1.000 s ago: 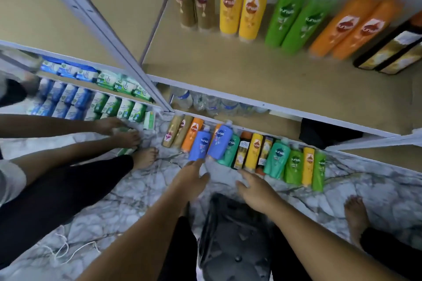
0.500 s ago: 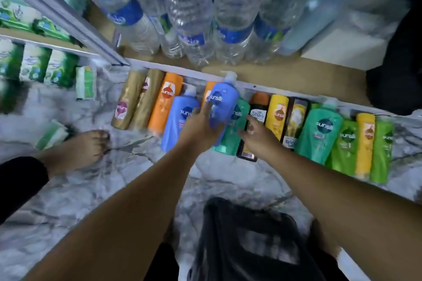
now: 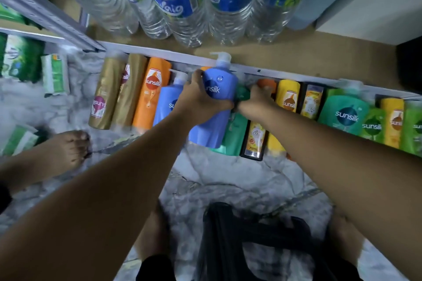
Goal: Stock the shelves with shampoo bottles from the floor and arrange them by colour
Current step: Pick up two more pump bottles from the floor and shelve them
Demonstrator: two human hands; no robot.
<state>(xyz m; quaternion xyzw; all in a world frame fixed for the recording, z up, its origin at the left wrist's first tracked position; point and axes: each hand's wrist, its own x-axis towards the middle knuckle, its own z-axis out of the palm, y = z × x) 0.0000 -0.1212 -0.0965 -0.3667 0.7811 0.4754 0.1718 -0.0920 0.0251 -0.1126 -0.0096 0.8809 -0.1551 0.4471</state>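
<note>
A row of shampoo bottles lies on the marble floor against the shelf edge [image 3: 285, 74]: two gold bottles [image 3: 105, 96], an orange one [image 3: 150, 93], a blue pump bottle [image 3: 166, 102], then yellow [image 3: 287, 96], black [image 3: 253, 141], teal [image 3: 344, 114] and green ones [image 3: 372, 125]. My left hand [image 3: 201, 96] grips a large blue pump bottle [image 3: 217, 121] round its shoulder, its base slightly off the row. My right hand [image 3: 258, 98] curls over the top of the teal-green bottle [image 3: 235, 137] right beside it; its fingertips are hidden.
Several clear water bottles [image 3: 182, 7] stand on the bottom shelf above the row, with a white box [image 3: 365, 7] at right. Another person's bare foot [image 3: 66, 150] and green packets [image 3: 54, 73] are at left. A black bag [image 3: 251, 235] sits between my legs.
I have leaned down close to the floor row. My left hand has closed round the large blue bottle, and my right hand has reached the teal-green bottle next to it.
</note>
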